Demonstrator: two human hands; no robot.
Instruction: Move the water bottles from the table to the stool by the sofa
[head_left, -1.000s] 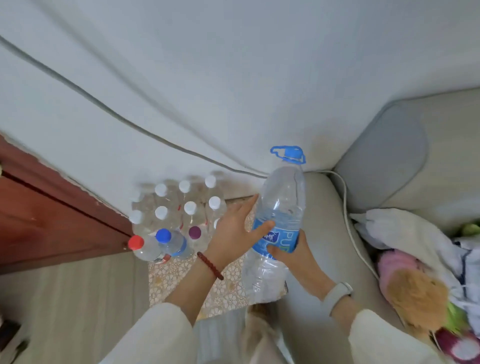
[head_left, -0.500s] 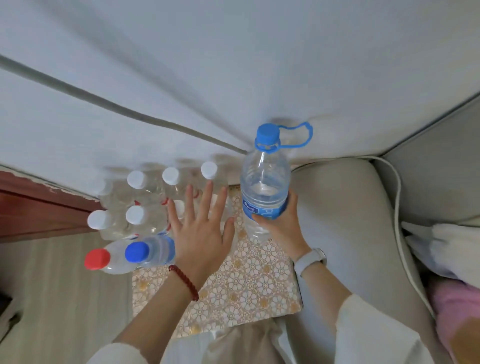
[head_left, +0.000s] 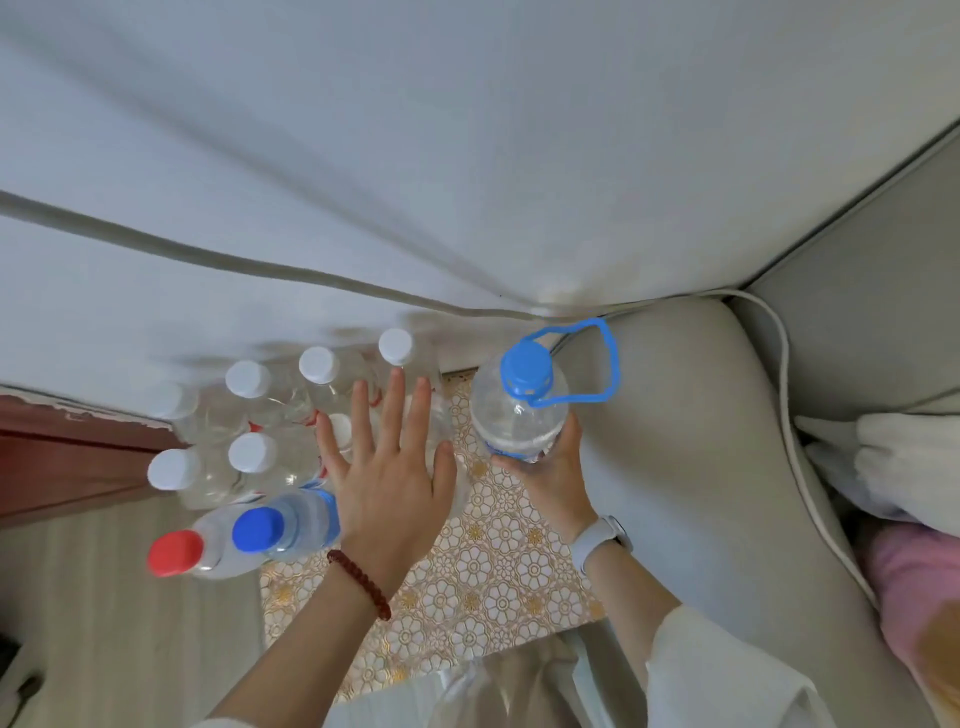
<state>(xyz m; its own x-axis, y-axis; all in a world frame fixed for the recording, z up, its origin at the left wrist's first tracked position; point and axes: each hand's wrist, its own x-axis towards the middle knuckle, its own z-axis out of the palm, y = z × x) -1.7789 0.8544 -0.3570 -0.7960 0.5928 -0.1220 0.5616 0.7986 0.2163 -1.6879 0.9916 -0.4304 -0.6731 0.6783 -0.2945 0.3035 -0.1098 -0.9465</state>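
1. Gripping the large bottle (head_left: 519, 415) low on its body, the right hand (head_left: 548, 470) is curling its fingers round the clear plastic and holding it upright over the far right corner of the stool (head_left: 488, 571), just beside the sofa arm (head_left: 675, 441).
2. Hovering flat with fingers spread and holding nothing, the left hand (head_left: 387, 478) is hanging over the small bottles (head_left: 249, 415) clustered on the stool's left side.
3. Looking part full, the large bottle is probably weighing a fair amount; its thin wall is likely flexing and sliding under a squeeze, so the blue loop handle (head_left: 597, 364) or the neck seems the surer hold.
4. Compared with half a second ago, little is changing: the bottle is sitting in much the same spot, with its loop handle now swinging slightly lower.
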